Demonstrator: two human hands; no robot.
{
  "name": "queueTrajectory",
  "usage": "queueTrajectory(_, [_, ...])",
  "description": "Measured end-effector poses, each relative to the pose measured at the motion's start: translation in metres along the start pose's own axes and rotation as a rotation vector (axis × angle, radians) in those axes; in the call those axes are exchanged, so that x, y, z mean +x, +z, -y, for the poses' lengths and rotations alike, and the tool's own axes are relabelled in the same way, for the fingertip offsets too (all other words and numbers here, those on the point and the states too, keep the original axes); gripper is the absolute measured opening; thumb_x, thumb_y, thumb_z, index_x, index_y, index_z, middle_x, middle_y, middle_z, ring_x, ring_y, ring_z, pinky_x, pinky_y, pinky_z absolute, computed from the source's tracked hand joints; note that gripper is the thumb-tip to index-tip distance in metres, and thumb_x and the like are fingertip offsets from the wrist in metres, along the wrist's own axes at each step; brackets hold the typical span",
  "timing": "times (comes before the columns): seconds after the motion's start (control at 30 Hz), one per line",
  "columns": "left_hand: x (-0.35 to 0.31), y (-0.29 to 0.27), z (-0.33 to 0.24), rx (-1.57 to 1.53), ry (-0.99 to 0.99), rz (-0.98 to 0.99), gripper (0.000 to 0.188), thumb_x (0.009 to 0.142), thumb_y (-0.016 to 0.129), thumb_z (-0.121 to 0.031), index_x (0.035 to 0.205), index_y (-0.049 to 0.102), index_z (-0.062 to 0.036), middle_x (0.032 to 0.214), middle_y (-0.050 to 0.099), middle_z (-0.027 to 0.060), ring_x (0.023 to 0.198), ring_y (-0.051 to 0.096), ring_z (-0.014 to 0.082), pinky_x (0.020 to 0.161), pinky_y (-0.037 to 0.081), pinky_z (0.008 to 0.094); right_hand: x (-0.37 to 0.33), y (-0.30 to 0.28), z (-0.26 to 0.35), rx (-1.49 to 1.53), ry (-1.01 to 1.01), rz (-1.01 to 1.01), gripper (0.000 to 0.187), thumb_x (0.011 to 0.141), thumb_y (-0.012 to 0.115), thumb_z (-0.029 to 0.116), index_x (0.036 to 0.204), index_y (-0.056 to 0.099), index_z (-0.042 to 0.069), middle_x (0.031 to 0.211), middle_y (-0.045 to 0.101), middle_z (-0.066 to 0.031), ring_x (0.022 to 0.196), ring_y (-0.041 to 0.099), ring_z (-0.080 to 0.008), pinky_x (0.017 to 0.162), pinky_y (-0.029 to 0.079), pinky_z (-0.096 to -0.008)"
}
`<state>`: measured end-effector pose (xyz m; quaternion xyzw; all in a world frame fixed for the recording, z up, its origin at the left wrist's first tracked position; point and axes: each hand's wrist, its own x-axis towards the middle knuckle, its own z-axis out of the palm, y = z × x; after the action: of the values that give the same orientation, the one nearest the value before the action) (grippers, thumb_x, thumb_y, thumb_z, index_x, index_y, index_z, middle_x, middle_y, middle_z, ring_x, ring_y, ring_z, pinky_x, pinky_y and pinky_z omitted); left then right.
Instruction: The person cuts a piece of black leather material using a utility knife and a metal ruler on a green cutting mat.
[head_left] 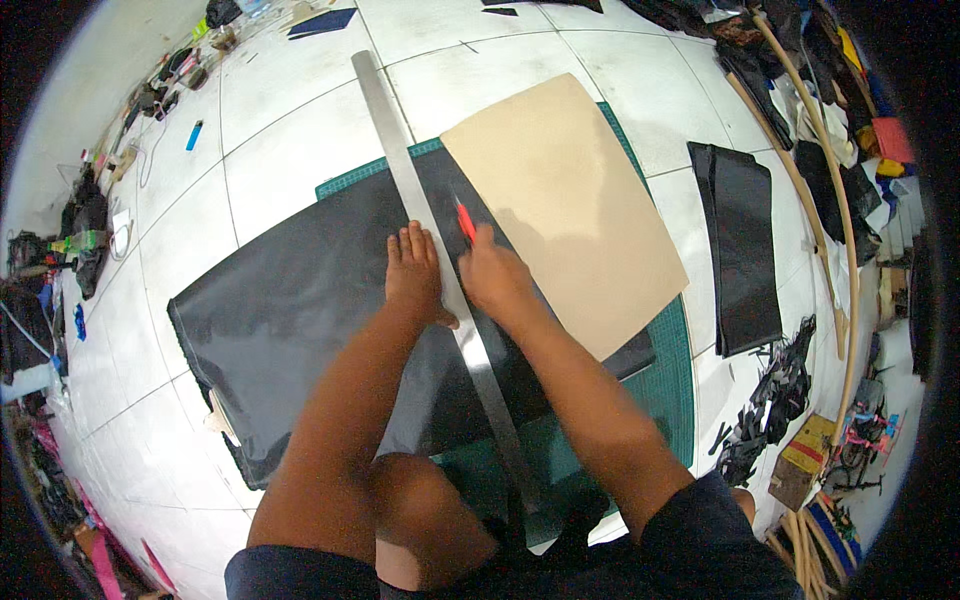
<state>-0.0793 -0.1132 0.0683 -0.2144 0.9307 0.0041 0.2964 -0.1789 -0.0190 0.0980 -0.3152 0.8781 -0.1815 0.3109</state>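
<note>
Holding the metal ruler [472, 350] steady seems key: the left hand [412, 270] lies flat over its left edge and should press evenly. The right hand [495, 278] grips a red cutter [466, 222] mid-frame, just right of the ruler, over the black sheet [300, 270]. The cutter points up and slightly left; the ruler's length slants from upper centre-left to lower centre.

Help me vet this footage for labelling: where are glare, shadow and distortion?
Head view: bright glare on the ruler, just below the left hand; head view: soft shadow on the tan sheet; head view: floor lines bend toward the rim, corners black.
</note>
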Motion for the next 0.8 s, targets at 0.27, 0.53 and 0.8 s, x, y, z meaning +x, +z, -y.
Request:
queueTrajectory(0.27, [0.012, 0.002, -0.003, 0.07, 0.031, 0.145, 0.148, 0.047, 0.083, -0.071, 0.154, 0.013, 0.001, 0.159, 0.009, 0.0295, 0.148, 0.013, 0.0433, 0.118, 0.012, 0.0595, 0.074, 0.028, 0.049, -0.037, -0.11, -0.108, 0.038, 0.088, 0.061, 0.023, 0.108, 0.046, -0.005, 0.094, 0.067, -0.0312, 0.091, 0.067, -0.0468, 0.085, 0.052, -0.0529])
queueTrajectory(0.53, [0.003, 0.002, 0.006, -0.002, 0.059, 0.101, 0.146, 0.051, 0.079, -0.074, 0.154, 0.009, 0.0021, 0.16, 0.008, 0.0272, 0.149, 0.011, 0.0405, 0.116, 0.011, 0.0627, 0.091, 0.037, 0.05, -0.014, -0.085, -0.131, 0.036, 0.087, 0.061, 0.021, 0.107, 0.047, -0.005, 0.097, 0.066, -0.0321, 0.096, 0.066, -0.0462, 0.085, 0.053, -0.0527])
queueTrajectory(0.8, [0.001, 0.003, 0.004, 0.023, 0.059, 0.095, 0.142, 0.053, 0.077, -0.075, 0.154, 0.013, 0.0026, 0.16, 0.01, 0.0274, 0.15, 0.011, 0.0393, 0.116, 0.011, 0.0632, 0.1, 0.026, 0.062, -0.027, -0.042, 0.001, 0.038, 0.088, 0.059, 0.02, 0.113, 0.047, -0.006, 0.108, 0.064, -0.0321, 0.103, 0.065, -0.0455, 0.09, 0.051, -0.0511])
